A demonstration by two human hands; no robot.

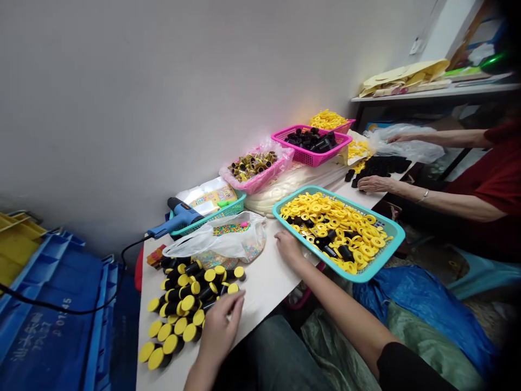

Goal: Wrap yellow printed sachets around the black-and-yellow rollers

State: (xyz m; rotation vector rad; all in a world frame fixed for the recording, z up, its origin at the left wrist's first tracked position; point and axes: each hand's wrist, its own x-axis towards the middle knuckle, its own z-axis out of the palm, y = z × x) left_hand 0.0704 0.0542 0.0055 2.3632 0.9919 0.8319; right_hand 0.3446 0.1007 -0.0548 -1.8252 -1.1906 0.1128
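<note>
My left hand [222, 323] is over the near edge of the table, right beside a group of black cylinders with yellow caps [187, 302]. Its fingers are curled in and the thumb lies close to them; what they hold, if anything, is hidden. At the left side of a turquoise basket [396, 239], my right hand [290, 247] rests low by the tabletop with its fingers bent together. I cannot make out anything in it. Yellow rings [325, 209] fill the basket, with several black cylinders [345, 252] among them.
A clear bag of coloured beads [232, 231] lies behind the capped cylinders. A blue heat gun [177, 217] rests on another turquoise basket [230, 206]. Pink baskets [313, 157] stand along the wall. A co-worker's hands [376, 183] are at the right. Blue crates [61, 309] stand left.
</note>
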